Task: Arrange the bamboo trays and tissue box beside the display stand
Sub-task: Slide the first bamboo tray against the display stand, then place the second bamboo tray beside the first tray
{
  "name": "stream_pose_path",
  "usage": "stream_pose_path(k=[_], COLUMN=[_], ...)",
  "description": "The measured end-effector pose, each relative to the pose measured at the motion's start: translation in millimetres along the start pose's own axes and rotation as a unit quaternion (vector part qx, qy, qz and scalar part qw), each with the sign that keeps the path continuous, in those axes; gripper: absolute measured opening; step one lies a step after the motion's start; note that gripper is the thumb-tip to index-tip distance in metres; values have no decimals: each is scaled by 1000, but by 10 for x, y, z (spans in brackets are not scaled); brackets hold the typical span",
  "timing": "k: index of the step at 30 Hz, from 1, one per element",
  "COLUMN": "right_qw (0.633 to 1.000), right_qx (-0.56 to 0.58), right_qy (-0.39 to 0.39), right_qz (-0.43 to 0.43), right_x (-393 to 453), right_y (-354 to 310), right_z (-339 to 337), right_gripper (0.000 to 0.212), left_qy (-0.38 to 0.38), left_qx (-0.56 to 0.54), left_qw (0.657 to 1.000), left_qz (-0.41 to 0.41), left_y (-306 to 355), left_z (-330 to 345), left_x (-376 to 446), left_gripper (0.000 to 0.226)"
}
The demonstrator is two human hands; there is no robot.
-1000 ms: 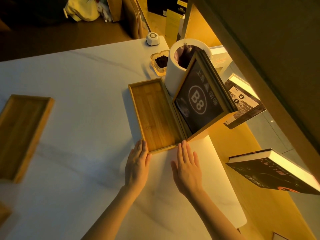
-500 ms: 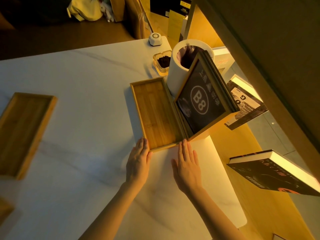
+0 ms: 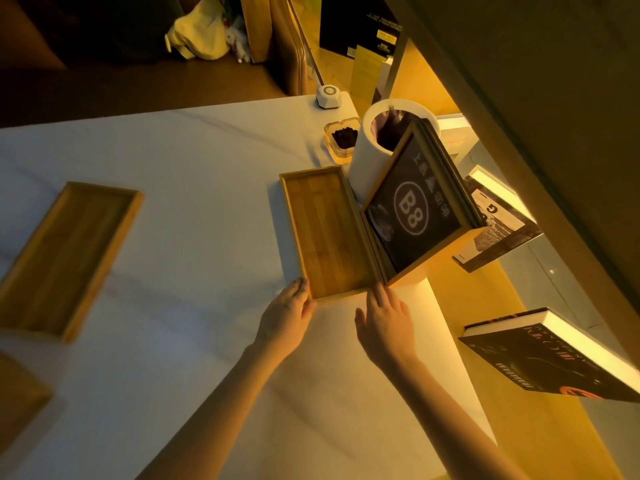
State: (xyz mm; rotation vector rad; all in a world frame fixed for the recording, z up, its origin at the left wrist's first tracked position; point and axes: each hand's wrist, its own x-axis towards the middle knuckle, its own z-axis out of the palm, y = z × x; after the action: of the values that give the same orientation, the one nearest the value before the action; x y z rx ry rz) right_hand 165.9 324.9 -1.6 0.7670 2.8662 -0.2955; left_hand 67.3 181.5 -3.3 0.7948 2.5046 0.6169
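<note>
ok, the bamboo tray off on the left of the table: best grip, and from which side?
Take the bamboo tray by its two long raised rims, coming down from above. It lies flat and empty with bare table along both long sides, so fingers likely fit outside each rim. Both hands are open at the other tray.

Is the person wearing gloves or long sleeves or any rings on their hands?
No gloves show: the left hand and the right hand are bare. Both forearms are uncovered right down to the picture's edge, so no sleeves show. I can't spot any rings, watch or bracelet.

"B8" on display stand (image 3: pixel 414 216); "G" on book (image 3: pixel 493 211)
</note>
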Motion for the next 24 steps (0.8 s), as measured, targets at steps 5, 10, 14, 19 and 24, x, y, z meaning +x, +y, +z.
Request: stream_pose_path(k=[5, 10, 14, 19, 24], right_qw=[999, 994, 995, 990, 983], right_qx=[16, -24, -43, -21, 103], right_qy=[8, -82, -43, 11, 26], right_qz=[-44, -62, -74, -143, -149], right_x=[121, 224, 219, 264, 260], right_y=[-210, -700, -1249, -1945, -2722], right_z=[-317, -594, -741, -769, -642], right_gripper=[28, 23, 27, 30, 31], left_qy=[-9, 21, 68, 141, 186], left_qx=[14, 32, 54, 66, 77], left_qw=[1000, 999, 995, 986, 978], left_qz=[16, -2, -46, -59, -58], left_y=[-26, -289, -669, -1329, -2113], left_z=[-460, -1023, -1475, -1980, -2444], left_x=[-47, -254, -473, -800, -1028], left_gripper=[31, 39, 34, 30, 14])
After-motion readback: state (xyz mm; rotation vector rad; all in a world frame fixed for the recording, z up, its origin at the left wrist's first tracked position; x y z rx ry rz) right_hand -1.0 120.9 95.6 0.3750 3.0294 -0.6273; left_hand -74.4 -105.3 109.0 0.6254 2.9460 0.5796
